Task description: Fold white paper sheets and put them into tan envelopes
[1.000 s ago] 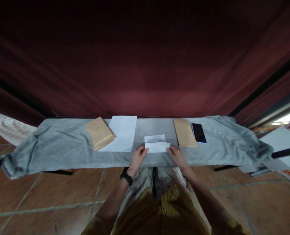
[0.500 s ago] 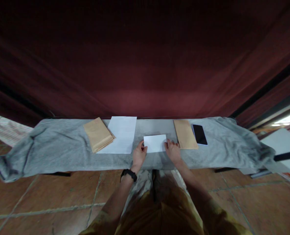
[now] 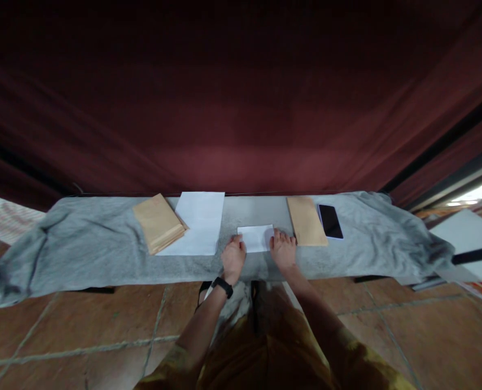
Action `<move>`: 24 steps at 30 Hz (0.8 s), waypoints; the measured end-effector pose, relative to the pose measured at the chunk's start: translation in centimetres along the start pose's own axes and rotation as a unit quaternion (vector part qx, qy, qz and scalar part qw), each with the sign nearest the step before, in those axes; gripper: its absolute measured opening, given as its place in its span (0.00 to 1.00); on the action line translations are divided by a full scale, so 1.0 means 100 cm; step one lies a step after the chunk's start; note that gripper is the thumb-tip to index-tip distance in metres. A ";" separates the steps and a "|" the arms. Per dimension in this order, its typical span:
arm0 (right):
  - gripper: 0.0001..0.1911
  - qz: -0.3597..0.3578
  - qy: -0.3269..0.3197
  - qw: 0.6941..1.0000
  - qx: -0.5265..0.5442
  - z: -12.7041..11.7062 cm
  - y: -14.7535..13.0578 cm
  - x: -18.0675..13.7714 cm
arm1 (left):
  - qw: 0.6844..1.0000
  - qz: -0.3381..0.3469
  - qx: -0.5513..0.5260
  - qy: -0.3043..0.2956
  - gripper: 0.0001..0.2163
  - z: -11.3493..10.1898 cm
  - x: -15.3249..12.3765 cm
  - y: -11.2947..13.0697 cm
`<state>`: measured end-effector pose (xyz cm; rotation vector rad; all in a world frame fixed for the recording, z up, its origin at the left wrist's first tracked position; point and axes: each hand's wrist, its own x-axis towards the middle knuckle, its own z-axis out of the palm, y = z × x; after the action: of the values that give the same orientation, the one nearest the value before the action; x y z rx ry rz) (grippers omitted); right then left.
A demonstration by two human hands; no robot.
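A small piece of white paper (image 3: 257, 239), apparently folded, lies on the grey cloth in front of me. My left hand (image 3: 233, 255) has its fingers closed at the paper's left edge. On the opposite edge, the bent fingers of my right hand (image 3: 283, 248) press down, gripping the paper's right end. A brown envelope (image 3: 307, 222) lies just right of my right hand. To the left of my hands, white sheets (image 3: 200, 216) lie flat, partly covered by a stack of brown envelopes (image 3: 159, 222).
A dark-screened phone (image 3: 331, 221) lies right of the single envelope. The grey cloth (image 3: 98, 233) covers a narrow bench and bunches up at both ends. Behind it hangs a dark red curtain (image 3: 241, 135). Tiled floor (image 3: 114, 319) shows below.
My fingers have shifted from holding the paper's side edges to pressing down on it. The paper looks slightly shorter front to back. The view has moved a little.
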<state>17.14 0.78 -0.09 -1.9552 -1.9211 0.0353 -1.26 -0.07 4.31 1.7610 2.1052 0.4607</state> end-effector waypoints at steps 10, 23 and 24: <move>0.24 -0.109 -0.019 0.993 0.050 0.003 -0.031 -0.017 | 0.999 0.029 0.030 0.007 0.16 0.005 0.001 -0.002; 0.28 -0.042 -0.033 0.998 -0.020 0.013 -0.038 -0.034 | 0.993 0.055 0.095 0.032 0.15 0.008 -0.004 -0.001; 0.28 -0.037 -0.033 0.999 -0.022 0.014 -0.038 -0.034 | 0.992 0.059 0.105 0.036 0.16 0.009 -0.005 0.000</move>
<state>12.91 -2.19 -1.07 -1.9325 -2.0505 0.0370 -0.79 -0.53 3.51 2.0234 2.1744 0.3505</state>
